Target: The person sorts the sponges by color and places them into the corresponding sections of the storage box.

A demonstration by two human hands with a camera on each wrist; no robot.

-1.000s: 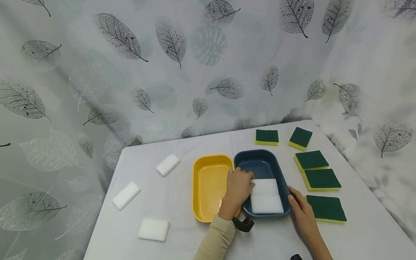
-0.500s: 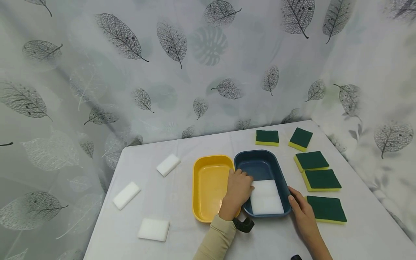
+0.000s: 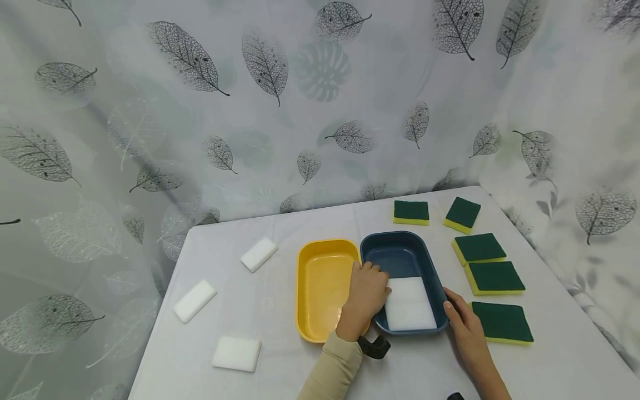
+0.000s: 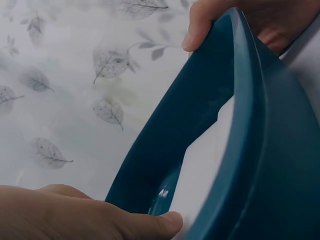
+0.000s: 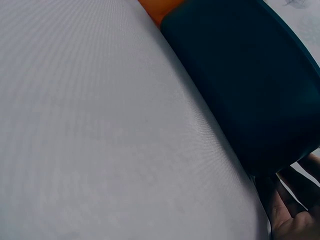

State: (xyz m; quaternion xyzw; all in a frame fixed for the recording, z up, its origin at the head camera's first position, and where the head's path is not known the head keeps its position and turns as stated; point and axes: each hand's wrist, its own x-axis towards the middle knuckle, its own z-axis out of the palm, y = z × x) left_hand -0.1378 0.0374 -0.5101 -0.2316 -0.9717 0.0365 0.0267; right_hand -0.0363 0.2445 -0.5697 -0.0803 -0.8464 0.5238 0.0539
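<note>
A dark blue tray holds two white sponges lying end to end at its near side. My left hand reaches over the tray's left rim with fingers bent, at the left edge of the farther sponge. In the left wrist view its thumb lies against the white sponge, while the other fingertips are hidden. My right hand grips the tray's near right corner, thumb at the rim and fingers along the outer wall. The right wrist view shows those fingers at the tray's wall.
A yellow tray stands against the blue tray's left side, partly under my left forearm. Three white sponges lie spread at the table's left. Several green and yellow scouring sponges line the right side and back. A patterned leaf curtain hangs behind.
</note>
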